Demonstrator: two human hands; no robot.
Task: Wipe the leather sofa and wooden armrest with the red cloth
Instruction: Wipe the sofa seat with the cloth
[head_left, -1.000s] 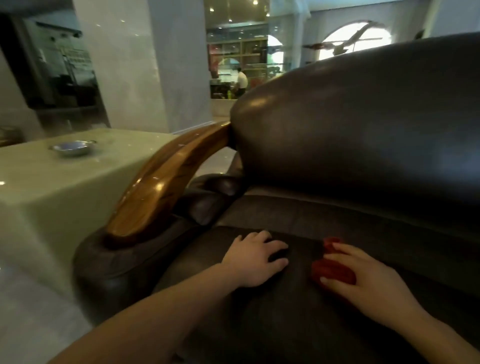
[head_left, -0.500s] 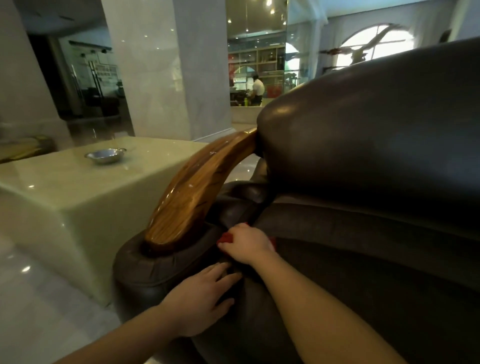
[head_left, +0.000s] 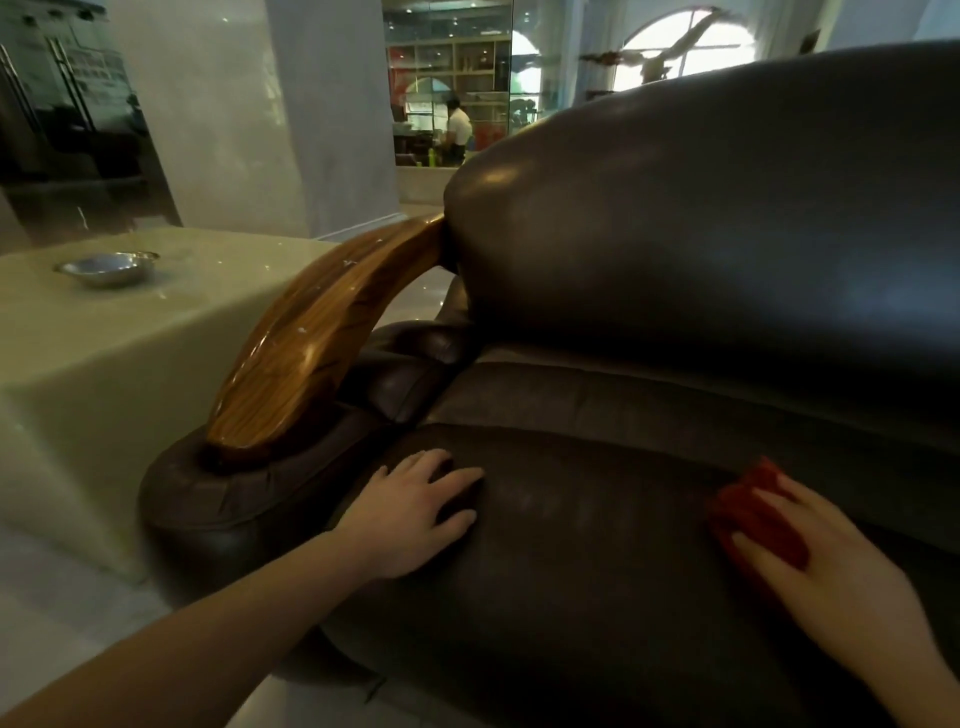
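A dark brown leather sofa (head_left: 701, 249) fills the right and centre of the head view. Its curved, glossy wooden armrest (head_left: 322, 343) rises on the left above a padded leather arm. My left hand (head_left: 410, 512) lies flat, fingers spread, on the seat cushion's left end just below the armrest, holding nothing. My right hand (head_left: 836, 577) presses a bunched red cloth (head_left: 753, 512) onto the right part of the seat cushion; the cloth shows under and ahead of my fingers.
A pale stone side table (head_left: 104, 353) stands left of the sofa with a metal bowl (head_left: 106, 266) on it. A white pillar (head_left: 260, 114) rises behind. A person (head_left: 457, 134) stands far back near shelves. Glossy floor lies below the table.
My right hand has swept the red cloth from beside the armrest to the right along the seat. My left hand has shifted up onto the cushion's left end.
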